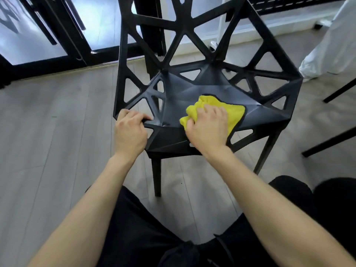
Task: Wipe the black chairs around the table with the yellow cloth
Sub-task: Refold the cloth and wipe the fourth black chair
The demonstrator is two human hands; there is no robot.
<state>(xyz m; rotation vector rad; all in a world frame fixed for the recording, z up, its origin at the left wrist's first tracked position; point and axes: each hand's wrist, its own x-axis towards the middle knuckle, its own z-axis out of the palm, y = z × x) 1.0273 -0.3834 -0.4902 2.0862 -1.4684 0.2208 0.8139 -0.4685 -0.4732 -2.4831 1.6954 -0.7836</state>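
A black chair (202, 87) with a lattice of triangular cut-outs stands in front of me, its seat facing me. My right hand (209, 128) presses the yellow cloth (229, 110) flat against the front middle of the seat, fingers bunched on the fabric. The cloth sticks out past the fingers to the right and far side. My left hand (130, 130) grips the chair's front left frame bar, fingers curled over its edge.
Grey wood-look floor (57, 151) surrounds the chair. Dark glass doors (48, 35) stand behind it at the left. Two black legs of other furniture (331, 139) slant in at the right. Something white (333, 45) hangs at the upper right.
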